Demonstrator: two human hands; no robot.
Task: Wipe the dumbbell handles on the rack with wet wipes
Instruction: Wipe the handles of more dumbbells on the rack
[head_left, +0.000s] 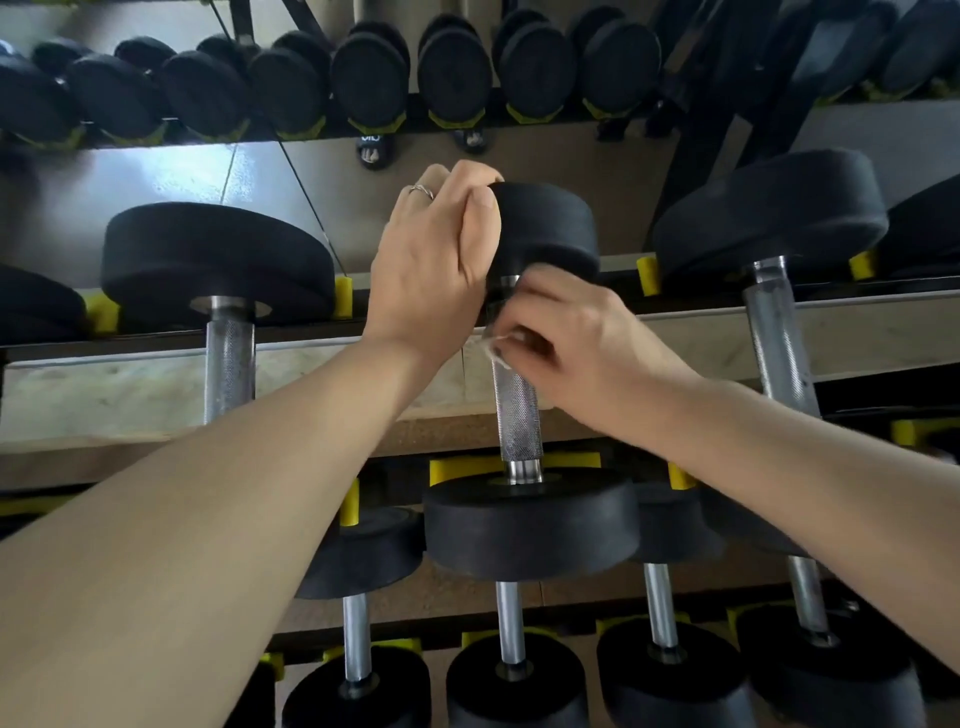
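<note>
A black dumbbell lies on the rack at the centre, its knurled steel handle (516, 415) running toward me between a far head (550, 228) and a near head (530, 522). My left hand (434, 254) grips the left edge of the far head. My right hand (566, 338) is curled round the upper end of the handle, with a crumpled wet wipe (491, 345) pinched against the steel. Only a small white corner of the wipe shows under my fingers.
More dumbbells lie on the same shelf to the left (228, 358) and right (779, 343), held by yellow stops (343, 296). A lower tier (511, 623) holds several smaller ones. A mirror behind reflects another row (369, 83).
</note>
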